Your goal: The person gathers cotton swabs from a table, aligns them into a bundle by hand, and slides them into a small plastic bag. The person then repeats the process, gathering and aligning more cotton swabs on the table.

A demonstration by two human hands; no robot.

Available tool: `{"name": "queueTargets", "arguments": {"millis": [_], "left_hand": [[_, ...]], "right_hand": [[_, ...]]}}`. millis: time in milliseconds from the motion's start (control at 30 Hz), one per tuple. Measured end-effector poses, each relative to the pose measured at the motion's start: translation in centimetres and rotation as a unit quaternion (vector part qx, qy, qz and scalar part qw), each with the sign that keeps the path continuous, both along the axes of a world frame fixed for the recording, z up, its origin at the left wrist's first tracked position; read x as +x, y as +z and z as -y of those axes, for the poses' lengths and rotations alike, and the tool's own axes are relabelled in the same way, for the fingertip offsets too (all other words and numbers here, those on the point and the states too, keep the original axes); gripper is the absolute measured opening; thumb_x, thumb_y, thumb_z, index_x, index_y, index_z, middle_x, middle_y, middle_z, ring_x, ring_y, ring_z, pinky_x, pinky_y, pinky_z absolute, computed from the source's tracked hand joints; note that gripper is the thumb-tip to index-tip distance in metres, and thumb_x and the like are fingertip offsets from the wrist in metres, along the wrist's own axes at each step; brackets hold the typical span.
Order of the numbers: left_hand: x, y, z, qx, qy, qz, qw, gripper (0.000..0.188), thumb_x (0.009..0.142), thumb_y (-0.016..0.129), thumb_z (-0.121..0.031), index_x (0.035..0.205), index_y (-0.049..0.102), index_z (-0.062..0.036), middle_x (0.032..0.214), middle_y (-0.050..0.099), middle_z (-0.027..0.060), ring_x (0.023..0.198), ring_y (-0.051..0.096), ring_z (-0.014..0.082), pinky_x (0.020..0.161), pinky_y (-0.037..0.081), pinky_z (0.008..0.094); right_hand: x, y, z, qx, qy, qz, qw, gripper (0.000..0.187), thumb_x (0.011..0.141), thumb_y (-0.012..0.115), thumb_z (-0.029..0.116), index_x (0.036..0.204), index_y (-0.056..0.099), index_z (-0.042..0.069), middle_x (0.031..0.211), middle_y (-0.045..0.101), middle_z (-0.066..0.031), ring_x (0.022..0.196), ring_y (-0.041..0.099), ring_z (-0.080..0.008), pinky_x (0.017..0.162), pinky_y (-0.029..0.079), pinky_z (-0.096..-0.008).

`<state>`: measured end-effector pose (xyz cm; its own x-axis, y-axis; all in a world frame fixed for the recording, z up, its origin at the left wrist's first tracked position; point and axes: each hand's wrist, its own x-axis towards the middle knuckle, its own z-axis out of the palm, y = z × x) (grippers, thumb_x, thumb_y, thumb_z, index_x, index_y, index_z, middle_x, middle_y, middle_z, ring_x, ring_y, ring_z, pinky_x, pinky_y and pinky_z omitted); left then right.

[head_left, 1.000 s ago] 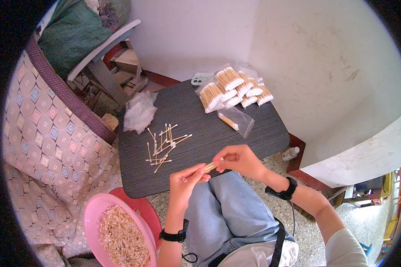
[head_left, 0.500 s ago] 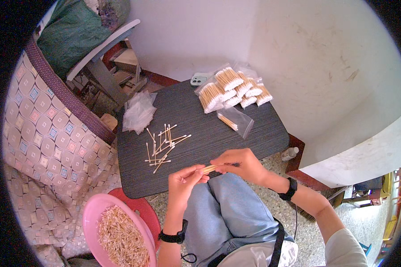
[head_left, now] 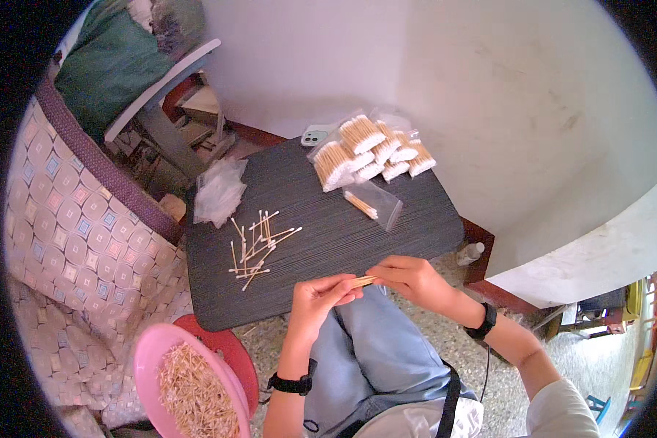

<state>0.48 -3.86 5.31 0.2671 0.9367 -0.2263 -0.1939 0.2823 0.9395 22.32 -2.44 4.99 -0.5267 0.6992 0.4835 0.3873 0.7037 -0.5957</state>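
Observation:
Over the near edge of the table, a small bundle of cotton swabs (head_left: 363, 280) is stretched between my two hands. My left hand (head_left: 320, 298) pinches one end, and my right hand (head_left: 410, 279) closes its fingers on the other, hiding the tips. Loose cotton swabs (head_left: 258, 248) lie scattered on the tabletop left of my hands. Farther off, a clear zip bag (head_left: 387, 209) holds a few swabs. Behind it is a pile of filled swab bags (head_left: 376, 150). A pink basin (head_left: 147, 365) full of loose swabs stands at the lower left.
The dark table (head_left: 321, 241) carries a stack of clear plastic bags (head_left: 220, 191) at its left and a phone (head_left: 314, 135) at the back. The basin rests on a red stool (head_left: 241, 358). A patterned sofa (head_left: 102, 241) borders the left side. A white bottle (head_left: 470, 253) stands right of the table.
Both hands have moved slightly right in the picture with the swabs between them, and have drawn closer together. The table and its things have shifted a little left as the view moved.

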Motion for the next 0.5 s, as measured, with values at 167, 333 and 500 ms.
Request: {"name": "queueTargets", "arguments": {"millis": [167,333,500], "left_hand": [[1.2,-0.4,-0.2,-0.009,-0.004,0.006,1.0,0.03,0.087,0.066,-0.013,0.105,0.063,0.0111,0.094,0.067,0.0197,0.082,0.069,0.0226,0.074,0.057,0.0244],[2.6,0.0,-0.4,-0.004,-0.008,-0.023,1.0,0.031,0.087,0.066,-0.011,0.106,0.062,0.0123,0.095,0.067,0.0199,0.084,0.068,0.0226,0.075,0.056,0.0249],[4.7,-1.7,-1.1,0.03,-0.003,-0.007,1.0,0.032,0.089,0.064,-0.012,0.109,0.06,0.0119,0.1,0.066,0.0184,0.087,0.068,0.0224,0.078,0.056,0.0277]], "right_hand": [[1.4,0.4,0.7,0.082,-0.008,0.076,0.994,0.031,0.079,0.066,0.009,0.109,0.061,0.001,0.091,0.061,-0.0115,0.079,0.063,-0.0265,0.062,0.052,-0.0346],[2.5,0.7,1.2,0.13,-0.033,0.134,0.982,0.034,0.073,0.064,0.007,0.106,0.059,-0.001,0.092,0.06,-0.012,0.081,0.062,-0.0268,0.067,0.053,-0.0357],[3.9,0.4,1.2,0.129,-0.076,0.123,0.981,0.031,0.073,0.061,0.006,0.103,0.059,-0.001,0.09,0.06,-0.0137,0.082,0.062,-0.0285,0.071,0.053,-0.0375]]}}
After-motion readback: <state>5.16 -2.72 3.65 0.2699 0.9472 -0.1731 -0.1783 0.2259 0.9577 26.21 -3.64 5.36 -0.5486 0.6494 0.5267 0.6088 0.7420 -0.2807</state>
